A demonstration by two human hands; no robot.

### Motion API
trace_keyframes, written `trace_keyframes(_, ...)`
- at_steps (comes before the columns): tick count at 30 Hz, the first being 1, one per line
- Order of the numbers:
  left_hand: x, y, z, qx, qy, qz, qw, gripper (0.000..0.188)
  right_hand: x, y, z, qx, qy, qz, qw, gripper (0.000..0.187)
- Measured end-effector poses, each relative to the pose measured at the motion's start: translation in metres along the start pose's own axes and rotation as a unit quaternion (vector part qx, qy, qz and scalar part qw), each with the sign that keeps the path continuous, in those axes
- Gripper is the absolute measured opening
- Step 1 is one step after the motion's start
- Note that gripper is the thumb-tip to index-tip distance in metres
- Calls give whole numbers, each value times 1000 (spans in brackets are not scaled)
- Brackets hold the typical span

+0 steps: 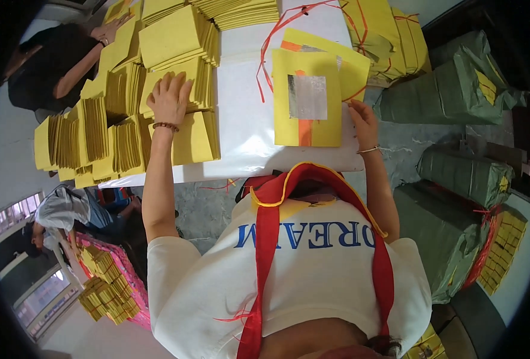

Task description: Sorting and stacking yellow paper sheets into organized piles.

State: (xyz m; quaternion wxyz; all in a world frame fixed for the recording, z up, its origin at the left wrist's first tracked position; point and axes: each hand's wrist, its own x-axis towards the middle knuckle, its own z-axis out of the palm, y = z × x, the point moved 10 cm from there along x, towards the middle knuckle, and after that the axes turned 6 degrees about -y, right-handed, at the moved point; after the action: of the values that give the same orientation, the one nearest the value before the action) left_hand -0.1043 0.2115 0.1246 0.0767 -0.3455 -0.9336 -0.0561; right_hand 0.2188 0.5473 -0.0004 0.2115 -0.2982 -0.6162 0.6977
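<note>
My left hand [170, 100] rests on a stack of folded yellow paper packets [193, 139], its fingers spread and curved over the top edge. On the white-covered table in front of me lies a yellow paper bundle [283, 128] with a silver foil square [316, 99] and an orange stripe on it. Another yellow piece [356, 66] sticks out from under it at an angle. At the right side of this bundle, my right hand [364, 122] has its fingers drawn together by a strand of red string [356, 94]. The fingertips appear to pinch the strand.
Rows of yellow packets [94, 134] cover the table's left side. A loose red string [265, 57] lies near the bundle. Tied yellow bundles [380, 42] stand at the far right. Green wrapped bales [438, 221] line the right. Another person's arm [85, 72] reaches in at far left.
</note>
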Motion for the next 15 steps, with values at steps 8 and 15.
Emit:
trace_keyframes(8,-15,119,-42,-283,35,139,948,27,-2,-8,14,-16,-7,28,999,32)
trace_keyframes(15,-79,238,-5,-269,-36,328,905,34,-12,-70,33,-275,5,-173,946,31)
